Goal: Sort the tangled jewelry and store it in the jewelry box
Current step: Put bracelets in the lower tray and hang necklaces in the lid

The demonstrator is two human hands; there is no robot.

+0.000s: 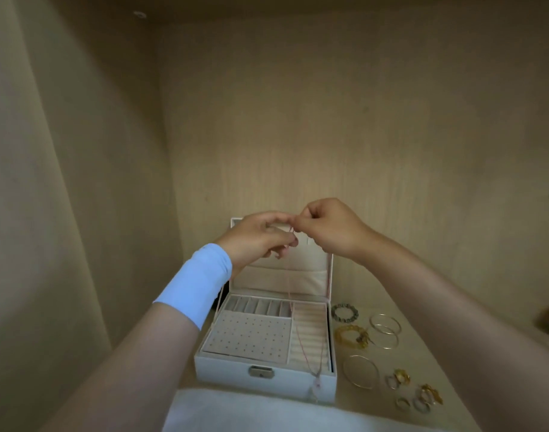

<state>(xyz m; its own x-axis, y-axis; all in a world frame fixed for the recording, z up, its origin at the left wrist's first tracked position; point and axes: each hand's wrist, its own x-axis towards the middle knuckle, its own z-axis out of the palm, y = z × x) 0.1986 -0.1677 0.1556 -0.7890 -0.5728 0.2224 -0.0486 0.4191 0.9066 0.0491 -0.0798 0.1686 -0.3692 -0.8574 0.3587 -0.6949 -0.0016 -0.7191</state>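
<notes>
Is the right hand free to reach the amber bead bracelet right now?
Probably not yet: the right hand and left hand both pinch the pink necklace above the jewelry box. The amber bead bracelet lies uncovered beside the box, so the way looks clear once it lets go.

A home nook — wood-grain walls (329, 120) (plain beige) around a shelf (423, 353) holding jewelry box (229, 374) and bangles (386, 331).

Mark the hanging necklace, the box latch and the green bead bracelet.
necklace (317, 388), head view, on its pale pendant.
box latch (260, 371), head view, middle of its metal plate.
green bead bracelet (345, 305), head view, on its far beads.
</notes>
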